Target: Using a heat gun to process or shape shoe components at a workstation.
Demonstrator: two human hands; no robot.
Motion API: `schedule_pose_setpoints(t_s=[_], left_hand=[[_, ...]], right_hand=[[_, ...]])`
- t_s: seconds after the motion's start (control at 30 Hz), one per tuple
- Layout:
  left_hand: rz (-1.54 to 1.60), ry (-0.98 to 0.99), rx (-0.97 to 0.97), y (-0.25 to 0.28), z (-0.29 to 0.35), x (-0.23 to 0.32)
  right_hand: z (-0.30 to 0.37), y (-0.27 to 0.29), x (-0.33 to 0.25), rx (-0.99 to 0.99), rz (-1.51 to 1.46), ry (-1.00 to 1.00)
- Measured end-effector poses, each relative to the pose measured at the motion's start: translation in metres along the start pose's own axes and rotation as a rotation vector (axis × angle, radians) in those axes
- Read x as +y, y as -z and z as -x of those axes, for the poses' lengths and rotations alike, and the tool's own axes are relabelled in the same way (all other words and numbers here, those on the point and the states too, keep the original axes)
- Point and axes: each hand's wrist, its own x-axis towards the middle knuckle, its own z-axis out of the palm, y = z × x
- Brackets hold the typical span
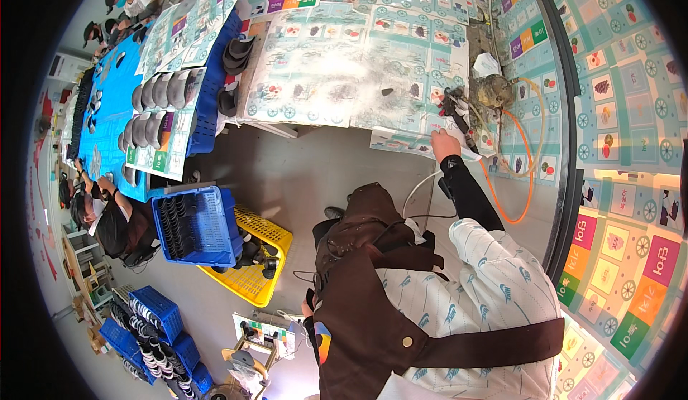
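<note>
Patterned worktop (pixel 315 56), right hand (pixel 446 146) at edge, grey floor (pixel 308 160)

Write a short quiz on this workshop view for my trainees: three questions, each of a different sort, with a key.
1. Multiple choice: which of these is nearest the right hand?
a) the yellow basket
b) the black tool
c) the blue-covered table

2. True or false: the right hand is inside a blue crate.

3. Fill in: a bright ____ hose loops down to the right of the right hand.

Key
1: b.
2: False; it is at the near edge of the sheet-covered worktable.
3: orange.
</note>
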Motion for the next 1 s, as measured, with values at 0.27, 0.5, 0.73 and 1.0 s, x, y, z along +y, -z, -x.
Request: schedule_pose_setpoints(t_s=[0.27, 0.5, 0.73, 1.0], left_hand=[[-0.003, 0.003, -0.002, -0.0046, 0.0004, 0.0013], [-0.009, 0.004, -0.002, -0.003, -0.0032, 0.0057], [-0.002, 0.01, -0.006, -0.0064, -0.0054, 0.0069], [0.004, 0.016, -0.003, -0.0097, -0.0039, 0.007]], right_hand=[[0.0028, 0.0017, 0.0007, 0.02, 0.009, 0.017], [0.001, 0.0032, -0.0007, 0.028, 0.007, 0.033], [0.0003, 0.005, -0.0034, 0.014, 0.021, 0.016], [0.0014, 0.002, 0.0002, 0.053, -0.007, 0.039]])
